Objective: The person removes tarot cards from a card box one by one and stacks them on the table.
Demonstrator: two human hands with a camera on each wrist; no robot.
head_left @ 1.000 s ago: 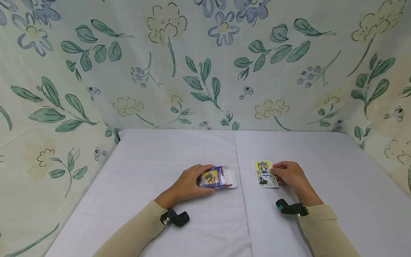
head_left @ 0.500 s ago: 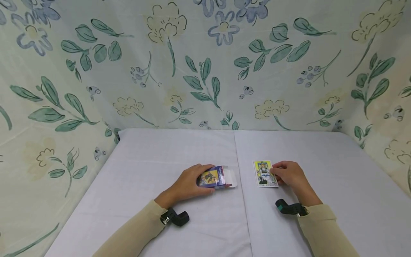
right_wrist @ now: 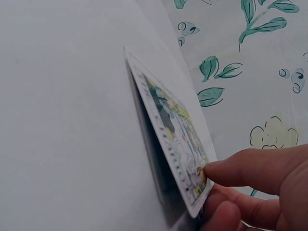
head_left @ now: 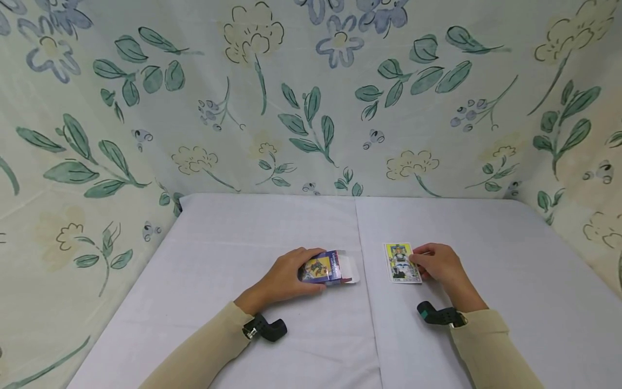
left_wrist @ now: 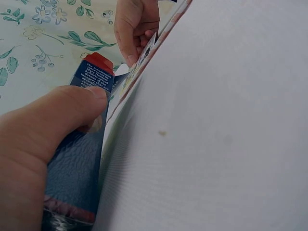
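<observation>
A white-clothed table [head_left: 272, 227] with a centre seam, floral fabric backdrop [head_left: 311, 108] on three sides

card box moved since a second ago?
No. The card box sits the same way left of the cloth's centre seam, with the left hand gripping it.
</observation>
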